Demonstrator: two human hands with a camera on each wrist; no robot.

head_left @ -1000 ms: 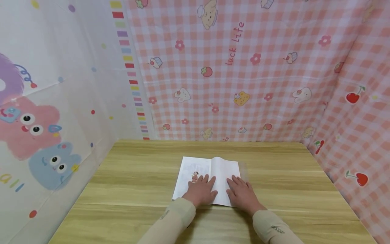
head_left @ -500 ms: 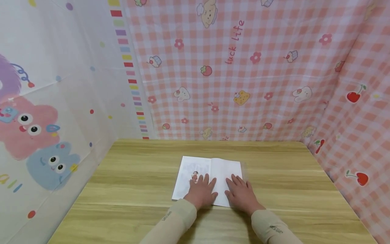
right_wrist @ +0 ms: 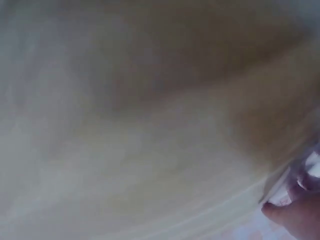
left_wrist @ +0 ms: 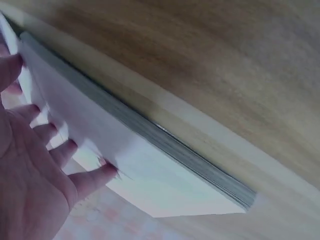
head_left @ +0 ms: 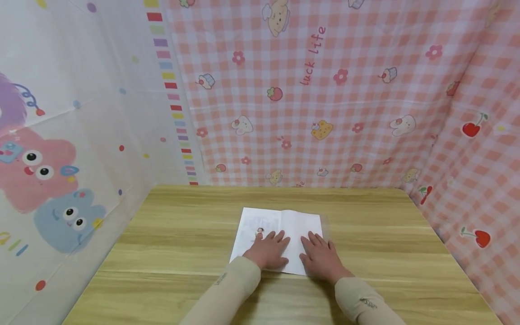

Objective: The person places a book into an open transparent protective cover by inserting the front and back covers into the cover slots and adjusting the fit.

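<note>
An open book (head_left: 300, 225) lies on the wooden table, with a small printed figure on its left page and a plain white right page. Its thick block of pages (left_wrist: 150, 132) shows along the edge in the left wrist view. My left hand (head_left: 268, 250) is over the left page and the middle fold, fingers spread and fairly straight. In the left wrist view the little finger's tip meets the page. On the right page rests my right hand (head_left: 322, 257), fingers extended. The right wrist view is blurred and catches only part of that hand (right_wrist: 297, 217).
The wooden table (head_left: 183, 234) extends around the book on all sides. Behind it hangs a pink checked cloth (head_left: 300, 108), with a white cartoon-printed cloth (head_left: 122, 117) on the left and more checked cloth on the right.
The right page, bulging near the fold a second ago, now lies flatter. My left hand has turned slightly, its fingers angling more to the right. My right hand has barely moved.
</note>
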